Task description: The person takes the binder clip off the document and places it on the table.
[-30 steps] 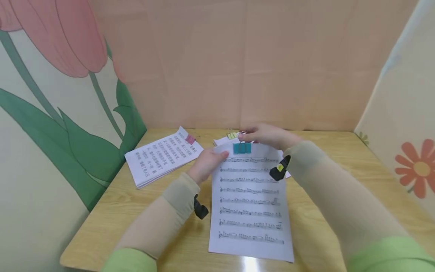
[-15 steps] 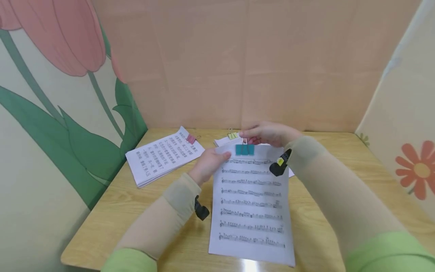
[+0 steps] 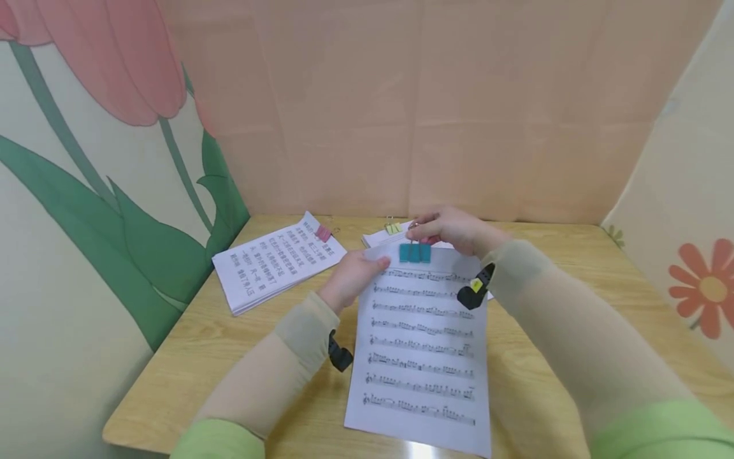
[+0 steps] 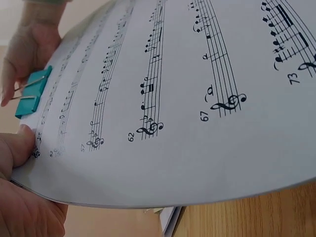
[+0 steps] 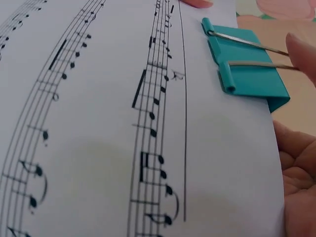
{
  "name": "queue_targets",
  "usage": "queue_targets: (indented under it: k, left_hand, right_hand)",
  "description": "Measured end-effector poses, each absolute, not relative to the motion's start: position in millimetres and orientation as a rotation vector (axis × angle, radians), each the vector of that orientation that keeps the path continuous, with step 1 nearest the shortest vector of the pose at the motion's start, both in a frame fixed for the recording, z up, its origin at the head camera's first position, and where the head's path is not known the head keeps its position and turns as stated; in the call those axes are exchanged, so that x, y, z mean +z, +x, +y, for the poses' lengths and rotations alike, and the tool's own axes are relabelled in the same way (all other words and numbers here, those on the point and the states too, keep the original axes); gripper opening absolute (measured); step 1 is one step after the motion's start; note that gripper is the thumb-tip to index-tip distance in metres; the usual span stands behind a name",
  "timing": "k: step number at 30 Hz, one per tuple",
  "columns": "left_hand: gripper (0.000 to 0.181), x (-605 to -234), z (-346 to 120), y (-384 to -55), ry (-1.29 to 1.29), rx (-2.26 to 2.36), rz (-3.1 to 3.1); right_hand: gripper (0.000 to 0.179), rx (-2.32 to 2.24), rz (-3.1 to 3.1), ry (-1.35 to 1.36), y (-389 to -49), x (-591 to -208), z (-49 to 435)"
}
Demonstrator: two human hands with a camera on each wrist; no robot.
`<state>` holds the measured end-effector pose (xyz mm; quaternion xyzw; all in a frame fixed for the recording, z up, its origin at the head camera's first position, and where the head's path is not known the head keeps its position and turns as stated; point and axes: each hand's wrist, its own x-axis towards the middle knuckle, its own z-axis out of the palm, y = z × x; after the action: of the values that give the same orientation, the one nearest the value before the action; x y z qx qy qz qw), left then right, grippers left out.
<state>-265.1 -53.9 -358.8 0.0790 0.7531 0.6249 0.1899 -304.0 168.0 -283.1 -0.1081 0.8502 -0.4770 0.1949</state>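
A stack of sheet music [image 3: 421,357] is held tilted up in front of me, printed side facing me. A teal binder clip [image 3: 415,253] bites its top edge, with its wire handles pointing up past the paper. My left hand [image 3: 351,278] grips the upper left edge, thumb on the front and fingers behind. My right hand [image 3: 455,231] is at the clip's wire handles, the thumb [image 5: 303,54] on the front handle in the right wrist view. Its other fingers are partly hidden behind the sheets.
To the left on the wooden table [image 3: 189,363] lies a stack of printed text pages [image 3: 275,264] with a pink binder clip [image 3: 323,234]. Behind the music, another stack of paper [image 3: 375,239] carries a yellow binder clip [image 3: 393,228]. Walls stand close on three sides.
The lower end of the sheet music has swung slightly left and toward me. My right thumb has come down over the teal clip's handles, which showed more plainly half a second ago.
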Motion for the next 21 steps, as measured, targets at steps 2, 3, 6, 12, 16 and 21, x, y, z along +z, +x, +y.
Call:
queue_targets:
  k: [2, 3, 6, 12, 16, 21]
  left_hand:
    - [0.023, -359, -54, -265, 0.225, 1.754, 2.120]
    - [0.023, -359, -53, -265, 0.225, 1.754, 2.121]
    - [0.024, -360, -53, -265, 0.217, 1.753, 2.129]
    - [0.024, -360, -54, -264, 0.180, 1.739, 2.139]
    - [0.023, -362, -54, -266, 0.159, 1.751, 2.129]
    - [0.023, -366, -54, -268, 0.154, 1.756, 2.137]
  right_hand:
    - [0.053, -1.380, 2.394, -0.291, -304, -284, 168]
    - [0.053, -1.400, 2.396, -0.294, -303, -285, 168]
    - [0.050, -1.400, 2.419, -0.305, -303, -286, 171]
    - [0.054, -1.388, 2.448, -0.300, -301, -282, 183]
    - [0.065, -1.378, 2.462, -0.263, -299, -279, 196]
    - [0.064, -1.385, 2.495, -0.249, -298, -277, 220]
